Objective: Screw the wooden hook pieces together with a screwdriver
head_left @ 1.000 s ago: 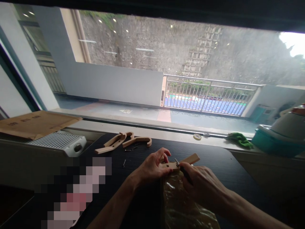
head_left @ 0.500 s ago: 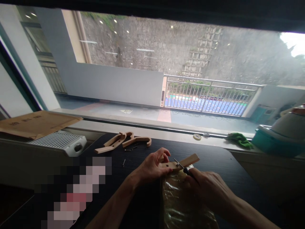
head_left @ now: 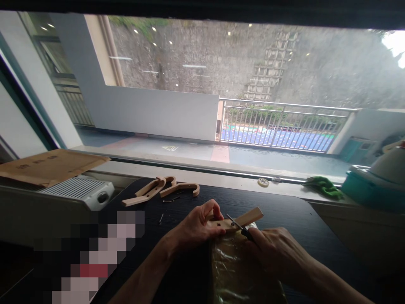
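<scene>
My left hand (head_left: 198,223) grips a pale wooden hook piece (head_left: 249,216) by one end, fingers wrapped over it; the held end is partly hidden. A dark hole shows in the wood beside my thumb, and a small metal fastener (head_left: 233,224) sits further right. In my right hand (head_left: 278,249) is a screwdriver (head_left: 233,220) with a dark handle and thin metal shaft. Its shaft lies across the wood by the fastener; whether the two touch I cannot tell. Under the wood is a brown package (head_left: 234,266) in shiny clear wrap.
Several similar wooden hooks (head_left: 182,188) lie at the back left of the black table (head_left: 284,211), with loose screws (head_left: 161,218) near them. A tape roll (head_left: 263,182), a green cloth (head_left: 322,188) and a teal container (head_left: 363,188) stand along the sill. A brown envelope (head_left: 53,162) is at left.
The wooden piece and both hands sit slightly lower and further left in view, partly because the camera has shifted. Both holds are unchanged, with the screwdriver still across the wood.
</scene>
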Demonstrator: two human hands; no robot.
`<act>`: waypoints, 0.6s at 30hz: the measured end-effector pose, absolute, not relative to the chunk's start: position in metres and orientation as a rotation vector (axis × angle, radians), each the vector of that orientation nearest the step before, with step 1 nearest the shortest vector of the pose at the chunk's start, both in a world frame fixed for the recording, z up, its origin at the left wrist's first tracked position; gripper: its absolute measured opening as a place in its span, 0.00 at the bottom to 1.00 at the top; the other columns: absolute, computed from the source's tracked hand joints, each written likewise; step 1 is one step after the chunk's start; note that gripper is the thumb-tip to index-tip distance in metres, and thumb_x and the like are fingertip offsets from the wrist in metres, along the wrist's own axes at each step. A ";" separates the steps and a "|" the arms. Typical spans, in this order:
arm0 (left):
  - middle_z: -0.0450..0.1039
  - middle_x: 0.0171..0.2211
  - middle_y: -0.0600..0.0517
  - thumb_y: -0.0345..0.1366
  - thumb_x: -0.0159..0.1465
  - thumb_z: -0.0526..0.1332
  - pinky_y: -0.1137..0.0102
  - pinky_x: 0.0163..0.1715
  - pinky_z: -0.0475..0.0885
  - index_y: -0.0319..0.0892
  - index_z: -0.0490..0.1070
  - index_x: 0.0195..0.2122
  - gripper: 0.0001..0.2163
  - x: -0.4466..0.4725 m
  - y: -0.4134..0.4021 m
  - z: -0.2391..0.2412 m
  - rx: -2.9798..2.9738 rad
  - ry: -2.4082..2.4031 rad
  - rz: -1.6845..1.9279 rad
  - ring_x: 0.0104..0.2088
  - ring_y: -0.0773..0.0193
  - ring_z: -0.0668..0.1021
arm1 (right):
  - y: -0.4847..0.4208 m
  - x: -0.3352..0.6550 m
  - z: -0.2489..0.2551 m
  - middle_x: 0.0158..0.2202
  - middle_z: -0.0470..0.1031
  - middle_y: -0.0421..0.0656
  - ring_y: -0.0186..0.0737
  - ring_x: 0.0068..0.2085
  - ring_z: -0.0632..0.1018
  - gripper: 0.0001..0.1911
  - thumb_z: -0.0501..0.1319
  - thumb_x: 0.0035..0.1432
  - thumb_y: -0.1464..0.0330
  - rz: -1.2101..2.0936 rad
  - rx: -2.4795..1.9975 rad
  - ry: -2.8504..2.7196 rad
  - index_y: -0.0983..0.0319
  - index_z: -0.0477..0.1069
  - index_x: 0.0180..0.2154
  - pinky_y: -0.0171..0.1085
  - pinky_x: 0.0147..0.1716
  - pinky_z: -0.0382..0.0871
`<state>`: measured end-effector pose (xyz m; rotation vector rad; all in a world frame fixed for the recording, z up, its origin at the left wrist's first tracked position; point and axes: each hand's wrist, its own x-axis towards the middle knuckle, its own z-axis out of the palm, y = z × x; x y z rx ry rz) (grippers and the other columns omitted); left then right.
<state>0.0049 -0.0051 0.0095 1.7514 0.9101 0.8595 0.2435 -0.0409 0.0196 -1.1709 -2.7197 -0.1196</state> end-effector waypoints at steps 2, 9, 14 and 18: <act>0.70 0.34 0.53 0.38 0.55 0.68 0.70 0.35 0.68 0.41 0.64 0.35 0.13 0.005 -0.005 0.010 1.761 0.918 0.854 0.36 0.64 0.73 | -0.038 0.246 0.018 0.24 0.73 0.38 0.38 0.23 0.75 0.07 0.48 0.64 0.72 -0.121 -1.127 -2.725 0.61 0.62 0.34 0.36 0.21 0.49; 0.70 0.34 0.53 0.37 0.55 0.67 0.70 0.35 0.68 0.41 0.63 0.35 0.13 0.006 -0.004 0.010 1.774 0.931 0.830 0.36 0.64 0.73 | -0.035 0.248 0.019 0.25 0.74 0.39 0.39 0.25 0.76 0.05 0.52 0.63 0.72 -0.106 -1.137 -2.712 0.62 0.62 0.33 0.36 0.22 0.50; 0.70 0.34 0.52 0.38 0.55 0.66 0.70 0.36 0.68 0.41 0.63 0.34 0.13 0.007 -0.005 0.011 1.776 0.946 0.842 0.36 0.63 0.73 | -0.040 0.247 0.031 0.25 0.75 0.39 0.40 0.25 0.77 0.03 0.52 0.63 0.72 -0.124 -1.249 -2.680 0.62 0.64 0.36 0.36 0.21 0.47; 0.70 0.33 0.54 0.38 0.54 0.67 0.70 0.34 0.67 0.41 0.64 0.34 0.13 0.007 -0.007 0.012 1.768 0.961 0.845 0.35 0.64 0.73 | -0.052 0.237 0.038 0.22 0.74 0.39 0.41 0.22 0.77 0.05 0.51 0.61 0.74 -0.177 -1.415 -2.669 0.62 0.65 0.36 0.37 0.19 0.44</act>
